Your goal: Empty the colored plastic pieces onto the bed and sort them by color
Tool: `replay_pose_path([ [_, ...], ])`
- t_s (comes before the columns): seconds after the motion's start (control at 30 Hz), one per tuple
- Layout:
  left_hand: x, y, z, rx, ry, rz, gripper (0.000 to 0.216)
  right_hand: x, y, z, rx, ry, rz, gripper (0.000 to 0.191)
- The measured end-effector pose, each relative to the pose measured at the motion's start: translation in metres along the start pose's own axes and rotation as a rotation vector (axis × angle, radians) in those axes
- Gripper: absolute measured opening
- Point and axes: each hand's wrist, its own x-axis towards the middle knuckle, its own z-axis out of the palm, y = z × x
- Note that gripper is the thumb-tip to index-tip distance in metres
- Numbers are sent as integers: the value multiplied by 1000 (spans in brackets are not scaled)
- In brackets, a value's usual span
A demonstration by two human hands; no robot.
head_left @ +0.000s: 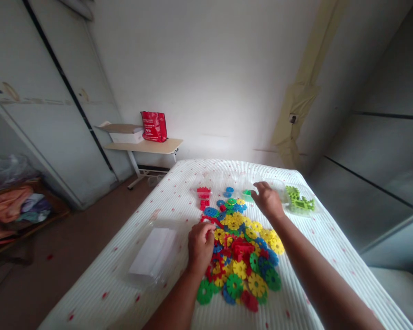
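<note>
A pile of notched plastic discs (pixel 234 225) in yellow, blue, green and red is spread down the middle of the bed. At its left edge my left hand (pixel 200 243) is closed, with curled fingers; whatever it may hold is hidden. Red toothed pieces (pixel 243 249) lie among the discs. My right hand (pixel 268 200) is open above the far end of the pile, its fingers stretched out. Just left of its fingertips are green discs (pixel 247 193) in a clear compartment. Beside them sit blue discs (pixel 229 190) and red pieces (pixel 203 190).
Light green pieces (pixel 300 200) lie in a clear tray to the right. A clear plastic box with white paper (pixel 153 252) is on the left. Beyond the bed stands a small table (pixel 151 146) with a red bag (pixel 154 127) and a white box (pixel 126 136).
</note>
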Motion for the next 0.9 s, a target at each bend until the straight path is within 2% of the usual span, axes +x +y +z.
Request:
replay_pose_path([
  [0.1, -1, 1, 0, -12, -10, -18, 19, -31, 16, 6, 0, 32, -58, 28],
  [0.2, -1, 2, 0, -18, -16, -37, 20, -61, 43, 14, -11, 23, -59, 31],
  [0.33, 1, 1, 0, -5, -5, -85, 22, -88, 79, 28, 21, -28, 48, 31],
  [0.43, 8, 1, -3, 41, -23, -149, 24, -95, 91, 35, 124, -50, 191, 27],
  [0.53, 23, 5, -7, 156, -132, -228, 24, -93, 93, 37, 172, -68, 263, 27],
  [0.7, 54, 12, -7, 435, -391, -258, 28, -92, 93, 41, 136, -83, 241, 25],
  [0.9, 76, 3, 6, 512, -526, -210, 35, -95, 95, 45, 134, -70, 226, 24],
])
